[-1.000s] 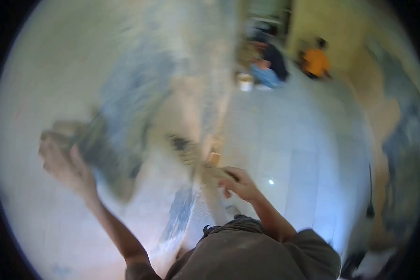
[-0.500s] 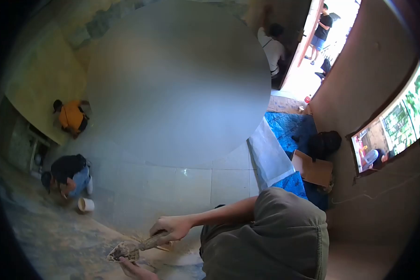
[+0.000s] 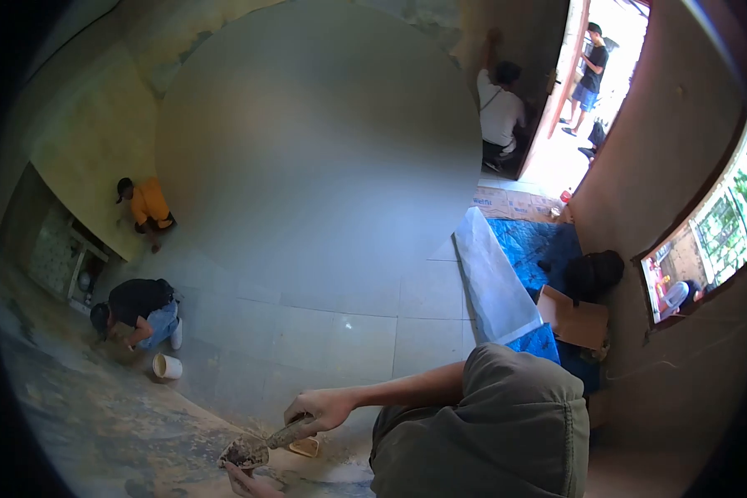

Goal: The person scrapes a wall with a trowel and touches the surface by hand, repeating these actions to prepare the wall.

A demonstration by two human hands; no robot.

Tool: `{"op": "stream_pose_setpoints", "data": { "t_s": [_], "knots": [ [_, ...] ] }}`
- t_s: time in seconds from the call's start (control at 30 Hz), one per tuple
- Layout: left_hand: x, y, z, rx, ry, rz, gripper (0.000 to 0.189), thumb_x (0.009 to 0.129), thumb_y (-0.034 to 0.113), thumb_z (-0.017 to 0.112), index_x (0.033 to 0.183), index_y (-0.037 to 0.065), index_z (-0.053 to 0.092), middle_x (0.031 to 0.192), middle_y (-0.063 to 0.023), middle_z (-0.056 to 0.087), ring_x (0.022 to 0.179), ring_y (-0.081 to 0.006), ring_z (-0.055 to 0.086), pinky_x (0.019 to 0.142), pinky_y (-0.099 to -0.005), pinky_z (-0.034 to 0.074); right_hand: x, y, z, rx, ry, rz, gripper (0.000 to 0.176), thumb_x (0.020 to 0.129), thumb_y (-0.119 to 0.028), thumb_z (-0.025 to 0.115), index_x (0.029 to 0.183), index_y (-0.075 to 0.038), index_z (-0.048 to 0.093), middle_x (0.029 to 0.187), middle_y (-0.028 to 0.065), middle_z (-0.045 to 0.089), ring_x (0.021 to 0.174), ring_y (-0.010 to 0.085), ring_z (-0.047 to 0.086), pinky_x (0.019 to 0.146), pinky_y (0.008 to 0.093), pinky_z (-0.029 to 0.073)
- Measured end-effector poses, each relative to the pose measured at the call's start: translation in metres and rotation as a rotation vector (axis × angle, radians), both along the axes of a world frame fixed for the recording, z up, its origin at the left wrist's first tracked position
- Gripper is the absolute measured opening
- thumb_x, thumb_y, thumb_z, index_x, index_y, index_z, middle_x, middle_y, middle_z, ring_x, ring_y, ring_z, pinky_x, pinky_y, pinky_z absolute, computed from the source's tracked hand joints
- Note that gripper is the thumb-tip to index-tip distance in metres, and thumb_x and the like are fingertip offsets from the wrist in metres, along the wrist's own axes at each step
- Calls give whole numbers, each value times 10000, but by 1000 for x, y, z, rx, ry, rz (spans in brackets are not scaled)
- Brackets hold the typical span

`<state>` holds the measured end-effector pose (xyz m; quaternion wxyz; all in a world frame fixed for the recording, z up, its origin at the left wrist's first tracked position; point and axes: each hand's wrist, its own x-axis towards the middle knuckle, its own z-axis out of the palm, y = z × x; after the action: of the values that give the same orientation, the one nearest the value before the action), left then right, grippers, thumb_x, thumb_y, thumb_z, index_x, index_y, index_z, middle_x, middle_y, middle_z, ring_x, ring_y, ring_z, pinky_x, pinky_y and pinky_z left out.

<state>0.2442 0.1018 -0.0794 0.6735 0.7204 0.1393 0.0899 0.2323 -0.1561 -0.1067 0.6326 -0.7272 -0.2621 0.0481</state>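
My right hand [image 3: 322, 410] is closed around the handle of a trowel [image 3: 249, 452], whose blade points to the lower left. Brown, crumbly material cakes the blade and dirties the handle. From the bottom edge my left hand [image 3: 249, 483] reaches up, its fingers pressed against the blade near the tip; the rest of it is cut off by the frame. Both hands work close in front of a stained, patchy wall [image 3: 124, 415]. Just behind the trowel handle, a small container with a yellowish rim [image 3: 305, 447] sits on the floor.
A white bucket [image 3: 168, 366] stands beside a crouching person in black [image 3: 139, 303]. Someone in orange [image 3: 149, 206] squats farther back, another in white [image 3: 500, 112] by the door. A blue tarp [image 3: 523, 241] and cardboard box [image 3: 574, 319] lie right. A large blur covers the middle.
The view has turned slightly, so the room sits farther right and lower. My hands stay on the trowel, and the rimmed container now shows more clearly. The person in orange has an arm lowered towards the floor.
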Motion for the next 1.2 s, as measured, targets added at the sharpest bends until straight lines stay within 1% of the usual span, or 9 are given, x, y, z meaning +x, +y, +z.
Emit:
{"op": "stream_pose_setpoints", "data": {
  "t_s": [0.17, 0.27, 0.43, 0.5, 0.67, 0.93, 1.0, 1.07, 1.2],
  "knots": [
    [-23, 10, 16, 75, 70, 200, 606, 995, 487, 564, 1206, -74, 655, 1122, -194, 672, 1036, -254, 625, 947, -425, 468, 12, 25, -2, -68, 87, 144, 329, 898, -218, 687, 1123, 20, 654, 877, 163, 691, 817, 259, 677, 733, 373, 520],
    [-39, 60, -37, 225, -57, 209, 528, 1066, 370, 406, 1343, -51, 566, 1300, -181, 624, 1164, -267, 609, 1004, -409, 467, 18, 31, 4, -121, 54, 246, 416, 899, -243, 696, 1220, 11, 623, 968, 180, 700, 909, 275, 683, 816, 385, 523],
    [-76, 47, 7, 344, -144, 323, 374, 1004, 193, 459, 1099, -93, 680, 1022, -169, 734, 939, -236, 688, 862, -363, 532, 31, 51, -5, -73, -47, 450, 533, 900, -251, 732, 1339, -20, 537, 929, 104, 694, 798, 217, 662, 723, 347, 540],
    [-101, 55, 0, 486, -133, 318, 272, 1001, 180, 547, 1035, -56, 679, 956, -196, 718, 886, -251, 686, 837, -376, 533, 39, 49, 13, -184, 289, 624, 515, 916, -244, 715, 1350, -37, 532, 979, 138, 710, 853, 223, 670, 755, 360, 536],
    [-143, 20, 105, 904, 5, 386, 220, 981, 233, 611, 930, 32, 683, 783, -159, 678, 682, -305, 624, 649, -386, 491, 56, 56, 35, 14, 393, 890, 447, 962, -153, 633, 1354, 18, 502, 743, 51, 601, 480, 66, 482, 422, 232, 383],
    [-232, 35, 234, 1386, 48, 659, 197, 902, 205, 724, 797, 43, 682, 659, -89, 644, 536, -207, 596, 559, -315, 476, 33, 132, 82, 99, -35, 1015, 396, 980, -107, 562, 1331, 71, 518, 681, 37, 596, 496, 55, 491, 459, 221, 392],
    [-245, 45, 258, 1501, -188, 781, 277, 900, 292, 717, 735, 97, 609, 616, -64, 569, 643, -207, 609, 563, -388, 441, 23, 148, 86, 92, -74, 965, 380, 960, -104, 601, 1298, 58, 539, 701, 58, 615, 556, 107, 561, 524, 264, 449],
    [-245, 44, 297, 2079, -260, 787, 264, 892, 336, 715, 804, 112, 608, 779, -62, 623, 855, -180, 620, 653, -357, 434, 19, 150, 93, 123, -95, 931, 377, 948, -102, 623, 1282, 53, 549, 720, 79, 631, 597, 150, 609, 565, 295, 483],
    [-257, 51, 324, 2459, -92, 1069, 419, 877, 456, 695, 1131, 128, 642, 1208, -54, 621, 1167, -217, 546, 877, -386, 418, 11, 150, 109, 145, -206, 923, 391, 936, -91, 629, 1286, 63, 547, 788, 137, 671, 649, 222, 660, 598, 324, 506]
  ]
}}
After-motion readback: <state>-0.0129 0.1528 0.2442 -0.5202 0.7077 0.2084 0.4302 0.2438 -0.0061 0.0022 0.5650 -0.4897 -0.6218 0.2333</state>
